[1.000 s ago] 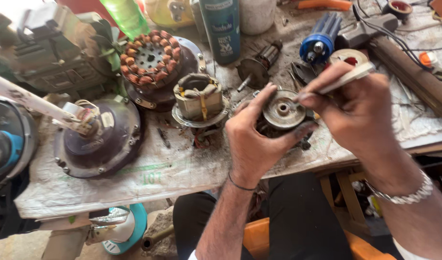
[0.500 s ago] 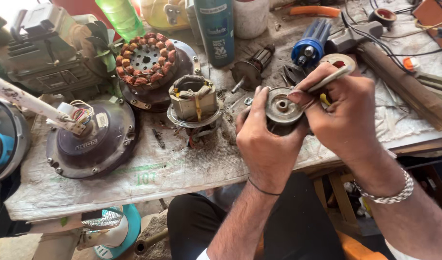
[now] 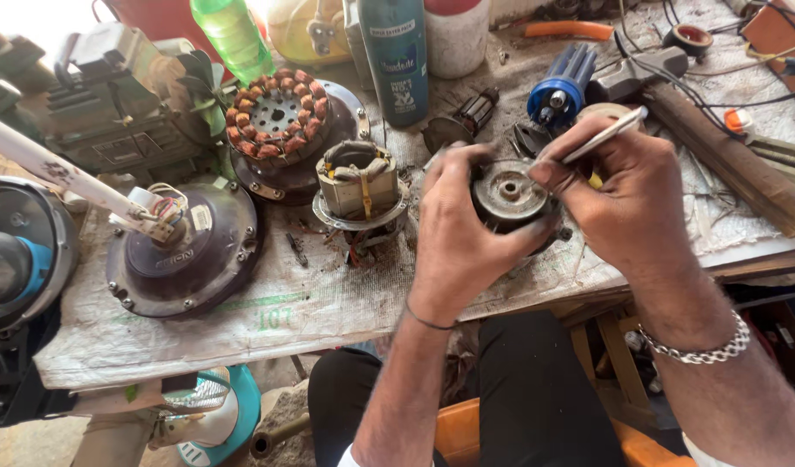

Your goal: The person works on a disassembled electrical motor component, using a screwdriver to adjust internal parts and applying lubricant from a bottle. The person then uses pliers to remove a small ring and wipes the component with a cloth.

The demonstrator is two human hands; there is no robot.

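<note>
left hand (image 3: 458, 238) grips a round motor housing (image 3: 508, 195) from its left, fingers closed about the rim, above the near bench (image 3: 268, 316) edge. right hand (image 3: 627, 203) pinches a slim metal tool (image 3: 605, 136), long axis slanting up-right, tip meeting the housing's right face. beyond: wound stator (image 3: 276, 117).

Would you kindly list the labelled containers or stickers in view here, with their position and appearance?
Spray can: upright at the bench's back, teal cylinder, pale label panels.
Green bottle: back left, translucent plastic, tilted.
White tub: right of the can, red top.
Sticker: small, white, on the dark round motor cover.
</note>
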